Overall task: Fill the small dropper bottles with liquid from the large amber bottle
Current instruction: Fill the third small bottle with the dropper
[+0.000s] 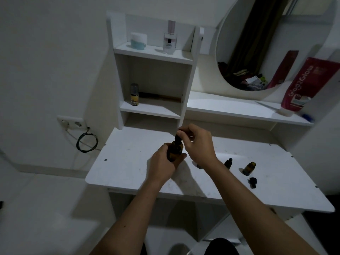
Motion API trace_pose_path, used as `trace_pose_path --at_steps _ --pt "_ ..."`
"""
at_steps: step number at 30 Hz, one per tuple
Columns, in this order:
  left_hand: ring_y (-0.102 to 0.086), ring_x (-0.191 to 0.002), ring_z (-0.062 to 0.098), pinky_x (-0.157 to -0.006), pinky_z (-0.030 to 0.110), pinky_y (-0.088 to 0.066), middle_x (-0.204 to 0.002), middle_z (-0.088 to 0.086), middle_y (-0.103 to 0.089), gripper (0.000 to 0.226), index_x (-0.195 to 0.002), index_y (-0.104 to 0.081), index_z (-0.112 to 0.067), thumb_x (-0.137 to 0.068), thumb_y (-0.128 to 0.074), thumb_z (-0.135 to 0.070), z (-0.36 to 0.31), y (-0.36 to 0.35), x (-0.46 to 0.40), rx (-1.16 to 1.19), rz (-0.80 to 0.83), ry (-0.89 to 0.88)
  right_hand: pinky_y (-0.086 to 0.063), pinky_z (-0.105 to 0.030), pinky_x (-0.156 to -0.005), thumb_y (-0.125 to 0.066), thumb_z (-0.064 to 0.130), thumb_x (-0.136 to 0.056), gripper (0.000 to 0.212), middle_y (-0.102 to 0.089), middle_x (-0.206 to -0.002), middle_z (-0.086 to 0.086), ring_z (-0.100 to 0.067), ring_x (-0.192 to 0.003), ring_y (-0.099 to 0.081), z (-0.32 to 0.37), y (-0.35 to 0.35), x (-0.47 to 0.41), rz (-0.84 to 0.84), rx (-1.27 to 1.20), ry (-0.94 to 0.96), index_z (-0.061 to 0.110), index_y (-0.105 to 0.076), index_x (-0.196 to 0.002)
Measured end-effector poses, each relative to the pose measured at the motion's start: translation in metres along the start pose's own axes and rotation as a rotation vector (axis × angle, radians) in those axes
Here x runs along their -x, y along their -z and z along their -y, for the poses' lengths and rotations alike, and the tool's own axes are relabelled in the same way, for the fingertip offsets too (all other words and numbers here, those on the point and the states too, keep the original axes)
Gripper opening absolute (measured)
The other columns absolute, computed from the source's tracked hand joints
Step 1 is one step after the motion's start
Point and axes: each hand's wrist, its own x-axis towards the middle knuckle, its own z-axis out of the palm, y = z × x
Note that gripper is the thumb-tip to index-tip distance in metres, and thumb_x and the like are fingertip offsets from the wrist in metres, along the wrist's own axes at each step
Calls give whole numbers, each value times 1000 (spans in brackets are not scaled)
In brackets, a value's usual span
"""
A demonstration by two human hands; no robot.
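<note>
My left hand [162,163] grips the body of the large amber bottle [174,150] above the white desk [128,162]. My right hand [197,142] pinches the black dropper cap [178,137] at the bottle's top. To the right on the desk stand a small capped dropper bottle [228,162] and a small amber bottle [249,168] without a cap. A loose black dropper cap [252,182] lies in front of that uncapped bottle. Another small item is partly hidden behind my right wrist.
A white shelf unit [152,56] at the desk's back holds a jar [138,41], a perfume bottle [170,39] and a small yellow-labelled bottle [134,95]. A round mirror [257,43] and a red tube [307,83] stand right. A wall socket [70,122] with a coiled cable is at left.
</note>
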Motion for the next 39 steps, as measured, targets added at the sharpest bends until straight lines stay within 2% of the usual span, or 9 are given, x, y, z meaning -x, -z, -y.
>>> trace_pose_path --at_steps 3,9,14,18,21,24,28,34,39 --pt "-63 -115 15 -102 45 -54 -124 -13 -66 81 -128 -54 -39 -66 -55 -91 1 -1 1 -69 9 2 -51 -4 -78 -68 17 -99 11 -75 -90 10 8 -83 -68 12 10 1 -93 -107 12 14 -76 -107" --pt "-57 -125 16 -103 46 -54 -143 -9 -54 96 -140 -37 -43 -62 -68 -90 5 -2 1 -21 -41 -5 -56 -14 -85 -68 15 -99 14 -74 -96 9 1 -93 -72 33 52 5 -276 -200 100 12 -75 -111" --pt "-48 -123 14 -85 20 -44 -143 -3 -43 86 -149 -34 -27 -80 -80 -52 2 0 25 24 -290 -51 -57 -17 -87 -68 13 -100 14 -76 -99 6 -3 -97 -73 5 115 30 -392 -219 96 10 -74 -112" --pt "-53 -101 18 -73 19 -46 -119 -1 -49 60 -133 -43 -22 -86 -79 -30 -12 -30 60 83 -564 -131 -60 -32 -94 -66 20 -101 17 -76 -103 5 -9 -102 -74 -42 162 50 -477 -256 -60 14 -73 -115" --pt "-54 -101 8 -76 19 -50 -110 -12 -50 48 -123 -47 -30 -88 -78 -22 -29 -73 90 124 -395 -221 -61 -36 -94 -66 20 -101 13 -76 -99 9 -8 -97 -75 -65 183 61 -566 -237 -148 19 -73 -112" --pt "-55 -104 3 -78 28 -58 -106 -24 -51 29 -115 -53 -40 -95 -68 -26 -46 -115 108 113 -63 -301 -61 -38 -94 -66 18 -101 12 -76 -98 10 -8 -96 -76 -83 188 74 -586 -193 -186 22 -73 -110" --pt "-46 -117 -8 -101 23 -47 -125 -23 -48 26 -123 -52 -37 -98 -58 -34 -74 -163 110 50 273 -355 -62 -42 -91 -67 18 -100 9 -78 -94 4 -14 -94 -77 -103 186 88 -570 -180 -219 20 -75 -105" --pt "-36 -129 -11 -103 1 -30 -149 -16 -42 51 -147 -36 -31 -102 -60 -33 -91 -196 90 61 217 -297 -59 -29 -87 -66 16 -101 10 -77 -93 8 -10 -92 -75 -114 187 96 -551 -117 -196 23 -74 -101" --pt "-43 -141 11 -111 27 -42 -160 -8 -38 61 -158 -27 -28 -104 -55 -35 -95 -206 65 12 221 -227 -58 -19 -84 -67 12 -100 15 -76 -94 8 -7 -92 -74 -125 190 94 -528 -55 -152 26 -72 -102"
